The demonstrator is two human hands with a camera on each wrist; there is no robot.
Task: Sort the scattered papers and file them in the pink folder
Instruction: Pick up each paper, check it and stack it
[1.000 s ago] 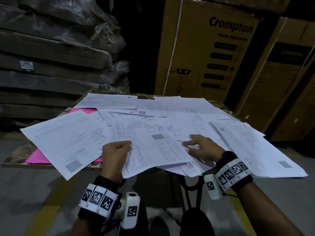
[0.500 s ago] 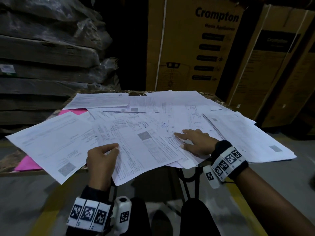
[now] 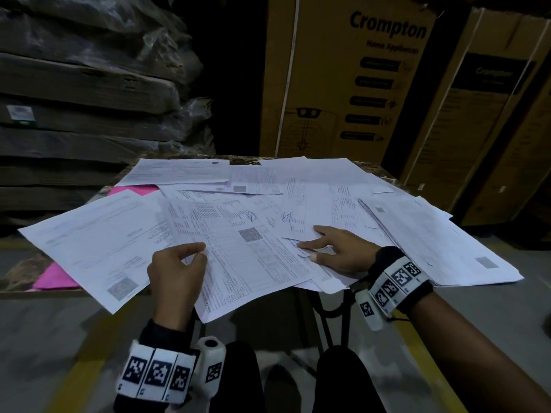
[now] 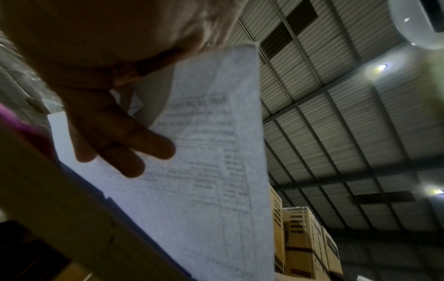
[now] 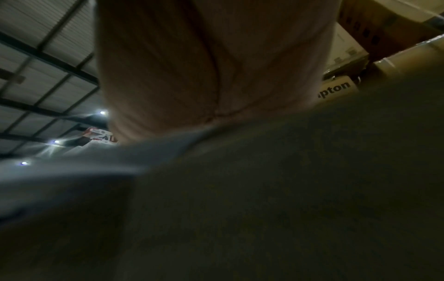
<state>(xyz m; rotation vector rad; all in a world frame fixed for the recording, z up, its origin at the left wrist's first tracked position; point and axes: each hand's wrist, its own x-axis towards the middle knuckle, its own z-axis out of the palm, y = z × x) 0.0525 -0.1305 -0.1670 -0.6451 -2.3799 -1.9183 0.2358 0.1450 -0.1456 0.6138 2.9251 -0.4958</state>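
Observation:
Several white printed papers [image 3: 328, 189] lie spread over a small table. The pink folder [image 3: 56, 277] lies under them, showing only at the left edge and at a far corner. My left hand [image 3: 179, 269] pinches the near edge of a printed sheet [image 3: 247, 263], thumb on top, fingers [image 4: 134, 144] underneath in the left wrist view. My right hand [image 3: 331, 251] lies flat with spread fingers on the papers to the right, touching a small slip [image 3: 316, 250]. The right wrist view shows only my palm [image 5: 211, 66] against blurred paper.
The table [image 3: 18, 272] has a brown patterned top and a near edge that the sheets overhang. Tall Crompton cartons [image 3: 351, 79] stand behind it, wrapped flat packs [image 3: 83, 84] are stacked at the left. My knees [image 3: 343, 380] are under the table's front.
My left hand has slid the pinched sheet slightly left and toward me. My right hand has stayed on the papers, its fingers spreading a little.

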